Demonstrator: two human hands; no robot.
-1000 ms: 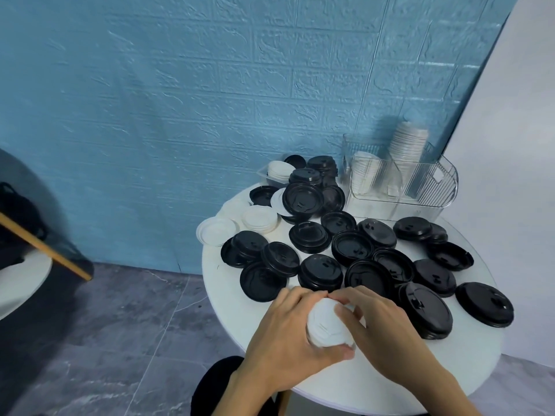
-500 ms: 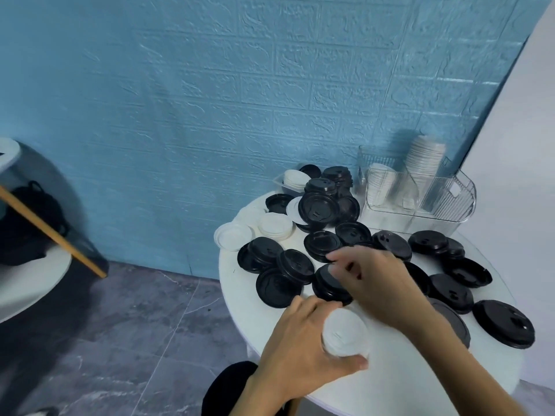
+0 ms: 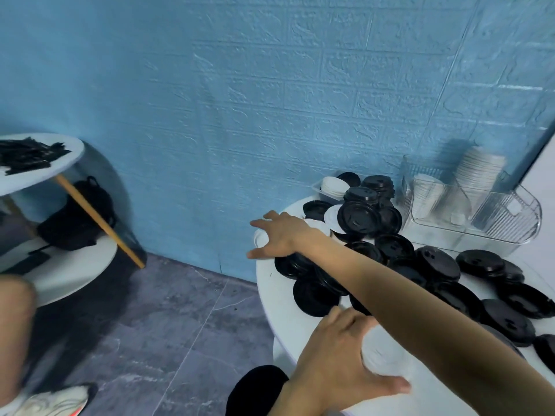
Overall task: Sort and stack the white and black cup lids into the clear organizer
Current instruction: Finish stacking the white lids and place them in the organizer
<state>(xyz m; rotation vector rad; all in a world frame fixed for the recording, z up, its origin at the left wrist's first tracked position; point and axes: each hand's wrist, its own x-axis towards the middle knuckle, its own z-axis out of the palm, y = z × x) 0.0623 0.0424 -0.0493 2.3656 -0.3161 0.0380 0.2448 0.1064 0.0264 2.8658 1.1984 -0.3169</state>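
Left hand gripping white lids, right hand spread over far lids

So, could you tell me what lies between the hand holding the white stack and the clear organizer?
In the head view, scattered black lids and the right forearm lie between the left hand and the clear organizer.

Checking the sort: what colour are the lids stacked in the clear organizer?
White, in the head view: the lids in the organizer are all white.
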